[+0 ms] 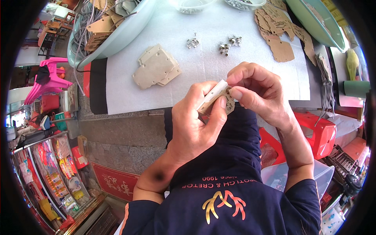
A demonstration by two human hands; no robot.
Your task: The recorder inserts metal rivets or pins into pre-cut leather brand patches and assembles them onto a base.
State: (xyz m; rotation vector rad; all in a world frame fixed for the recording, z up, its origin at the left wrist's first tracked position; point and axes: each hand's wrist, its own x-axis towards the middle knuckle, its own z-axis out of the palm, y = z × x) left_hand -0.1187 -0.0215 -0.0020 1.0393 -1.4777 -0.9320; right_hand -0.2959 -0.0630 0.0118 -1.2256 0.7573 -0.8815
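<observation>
Above my lap, my left hand (197, 125) grips a small stack of pale, punched card pieces (210, 97) between thumb and fingers, tilted so the edge shows. My right hand (262, 94) is bent in a pinch at the upper right end of this stack. Whatever sits between its thumb and forefinger is too small to make out. Beyond my left hand, a pile of greyish card pieces (150, 68) with small holes lies on the white sheet (125, 98). Farther off are two clusters of small shiny metal fasteners (192, 43), the right one (229, 46) larger.
At the far left a pale green basin (135, 33) holds brown cards and grey cords. Brown card pieces (280, 47) lie at the far right beside another green basin (333, 33). Clear bowls (194, 7) stand at the back. Red stools (323, 135) are at my right.
</observation>
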